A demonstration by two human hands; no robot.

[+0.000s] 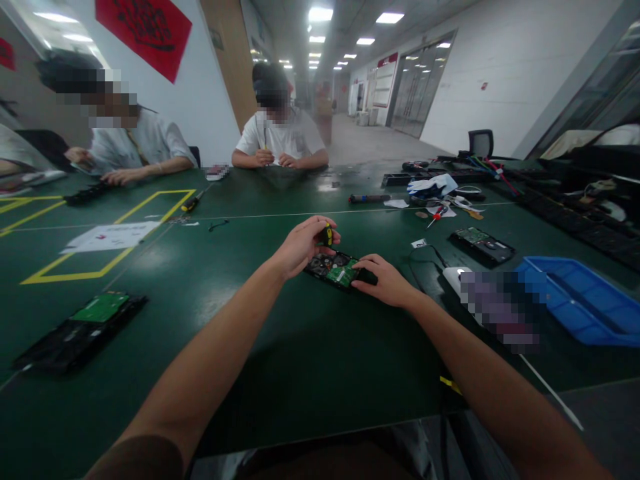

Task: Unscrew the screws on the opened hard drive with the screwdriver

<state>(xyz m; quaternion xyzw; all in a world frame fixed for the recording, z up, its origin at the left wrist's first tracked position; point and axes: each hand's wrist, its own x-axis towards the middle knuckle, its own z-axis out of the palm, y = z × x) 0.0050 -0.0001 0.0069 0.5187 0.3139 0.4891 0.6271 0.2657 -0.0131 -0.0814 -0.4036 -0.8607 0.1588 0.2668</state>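
Note:
A black hard drive with a green circuit board (342,273) lies on the green table in front of me. My left hand (305,247) is closed around a yellow and black screwdriver handle (327,235) above the drive's far left end. The screwdriver's tip is hidden. My right hand (384,279) rests at the drive's right end, its thumb and fingers apart on the drive's edge and holding it.
Another drive (483,245) and a blue tray (585,300) are at the right, near a white device with a cable. A third drive (83,330) lies at the left. Paper (110,237) and a screwdriver (191,201) lie farther back. Two people sit across the table.

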